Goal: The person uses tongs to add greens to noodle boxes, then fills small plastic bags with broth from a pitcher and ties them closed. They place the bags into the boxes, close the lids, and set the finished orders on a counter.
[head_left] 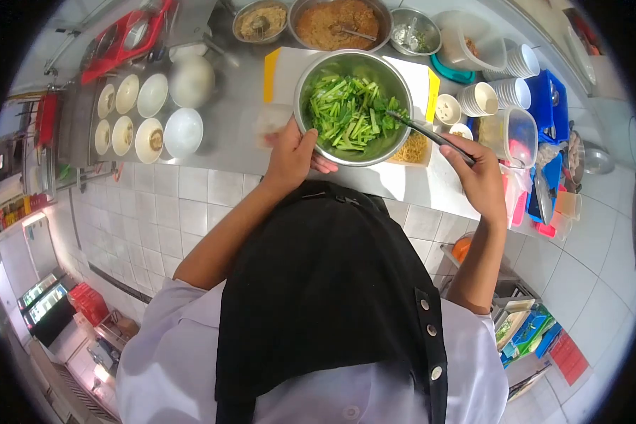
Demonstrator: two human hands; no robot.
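Greens (352, 113) lie in the metal bowl (364, 62) the left hand (290, 152) holds.

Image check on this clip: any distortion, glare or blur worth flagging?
Head view: strong fisheye bending towards the edges, black corners; head view: harsh light whitens part of the counter near the metal bowl; head view: one pale bowl at upper left is blurred, while the cut greens look fairly crisp.

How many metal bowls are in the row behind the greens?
3, behind the greens: the left bowl with tan food, the big middle bowl with orange-brown food, and the small right bowl. More could be hidden past the top edge.
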